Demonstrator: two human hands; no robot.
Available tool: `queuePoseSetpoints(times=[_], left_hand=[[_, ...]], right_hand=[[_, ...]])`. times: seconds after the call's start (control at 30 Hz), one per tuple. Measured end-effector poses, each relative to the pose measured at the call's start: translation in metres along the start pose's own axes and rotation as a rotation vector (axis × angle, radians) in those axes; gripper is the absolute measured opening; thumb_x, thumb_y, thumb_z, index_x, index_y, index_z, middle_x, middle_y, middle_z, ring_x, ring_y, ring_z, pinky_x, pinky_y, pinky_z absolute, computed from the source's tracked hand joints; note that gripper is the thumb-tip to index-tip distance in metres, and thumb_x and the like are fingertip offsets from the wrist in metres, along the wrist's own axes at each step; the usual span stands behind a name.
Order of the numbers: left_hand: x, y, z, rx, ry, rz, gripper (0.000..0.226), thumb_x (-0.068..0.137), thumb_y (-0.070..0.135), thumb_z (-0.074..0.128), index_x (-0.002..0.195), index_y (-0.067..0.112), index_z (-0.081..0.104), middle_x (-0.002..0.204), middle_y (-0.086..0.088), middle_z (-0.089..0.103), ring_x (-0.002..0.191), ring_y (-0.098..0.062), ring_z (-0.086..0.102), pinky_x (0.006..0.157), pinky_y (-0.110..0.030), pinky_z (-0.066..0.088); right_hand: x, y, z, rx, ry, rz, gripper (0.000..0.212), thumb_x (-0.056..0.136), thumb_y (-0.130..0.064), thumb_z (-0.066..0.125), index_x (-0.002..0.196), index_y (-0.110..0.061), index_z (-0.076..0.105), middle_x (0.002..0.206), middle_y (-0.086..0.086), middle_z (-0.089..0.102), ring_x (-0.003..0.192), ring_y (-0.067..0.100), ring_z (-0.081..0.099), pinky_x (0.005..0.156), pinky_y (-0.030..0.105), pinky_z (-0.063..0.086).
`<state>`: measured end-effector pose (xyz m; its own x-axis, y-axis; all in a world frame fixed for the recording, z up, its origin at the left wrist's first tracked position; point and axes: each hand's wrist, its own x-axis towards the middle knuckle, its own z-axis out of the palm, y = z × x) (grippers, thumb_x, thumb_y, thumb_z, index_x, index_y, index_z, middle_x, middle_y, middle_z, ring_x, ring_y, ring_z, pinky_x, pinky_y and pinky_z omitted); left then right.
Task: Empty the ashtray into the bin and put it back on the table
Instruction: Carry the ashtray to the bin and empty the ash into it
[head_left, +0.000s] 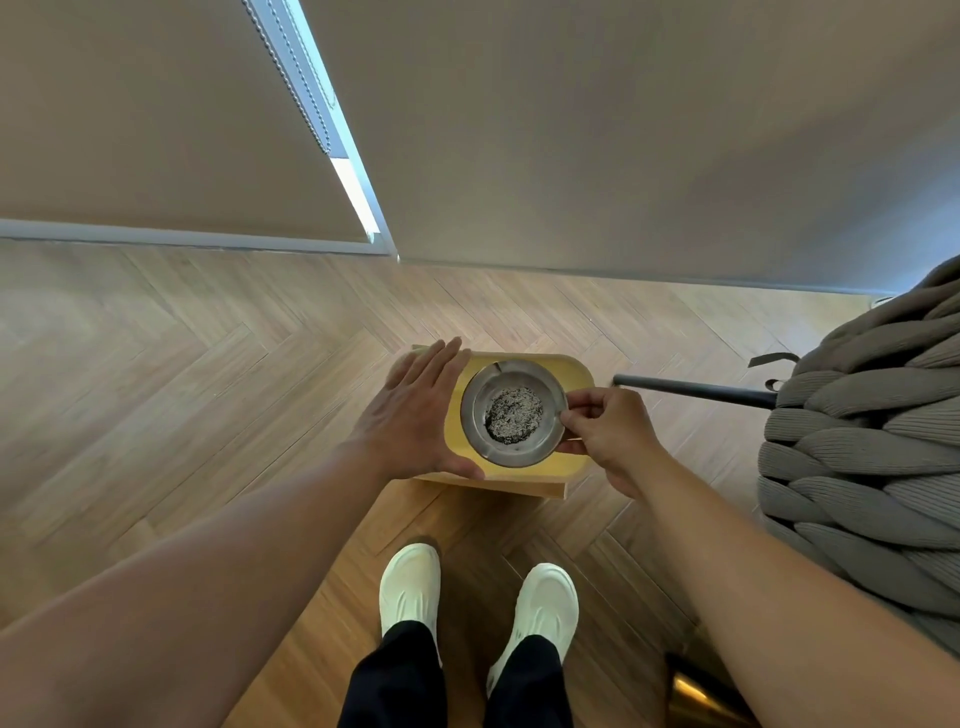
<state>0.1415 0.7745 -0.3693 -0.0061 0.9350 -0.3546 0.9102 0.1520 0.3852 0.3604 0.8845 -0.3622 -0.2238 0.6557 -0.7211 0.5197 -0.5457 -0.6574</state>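
Note:
A round metal ashtray (511, 413) with grey ash in its middle sits over a small yellow wooden table (574, 370). My right hand (605, 431) pinches the ashtray's right rim with thumb and fingers. Whether the ashtray rests on the tabletop or is lifted slightly, I cannot tell. My left hand (415, 413) lies flat and open at the table's left edge, fingers spread, just left of the ashtray. No bin is in view.
The table stands on a herringbone wood floor (208, 395). A big grey chunky-knit seat (872, 441) fills the right side, with a black rod (691, 389) sticking out toward the table. Roller blinds (571, 130) hang behind. My white shoes (410, 587) stand just before the table.

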Motion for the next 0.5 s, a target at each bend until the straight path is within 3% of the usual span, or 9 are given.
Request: queuePoseSetpoints(times=[0.27,0.5], left_hand=[[0.002,-0.014,0.01,0.12,-0.035,-0.001,0.152,0.044,0.096,0.054,0.153,0.013,-0.008,0.164,-0.006,-0.009,0.149,-0.02,-0.016,0.121,-0.041,-0.007],[0.002,-0.016,0.014,0.188,-0.05,-0.003,0.153,0.045,0.096,0.054,0.152,0.01,-0.014,0.162,-0.008,-0.016,0.147,-0.022,-0.021,0.121,-0.042,-0.008]], right_hand=[[0.005,0.002,-0.007,-0.057,0.06,-0.109,0.015,0.087,0.008,0.066,0.092,-0.006,0.067,0.077,0.008,0.063,0.067,0.016,0.069,0.059,0.028,0.061],[0.0,0.0,0.0,-0.189,0.09,-0.235,0.027,0.082,0.004,0.074,0.079,-0.022,0.068,0.072,0.003,0.069,0.063,0.01,0.072,0.057,0.023,0.059]])
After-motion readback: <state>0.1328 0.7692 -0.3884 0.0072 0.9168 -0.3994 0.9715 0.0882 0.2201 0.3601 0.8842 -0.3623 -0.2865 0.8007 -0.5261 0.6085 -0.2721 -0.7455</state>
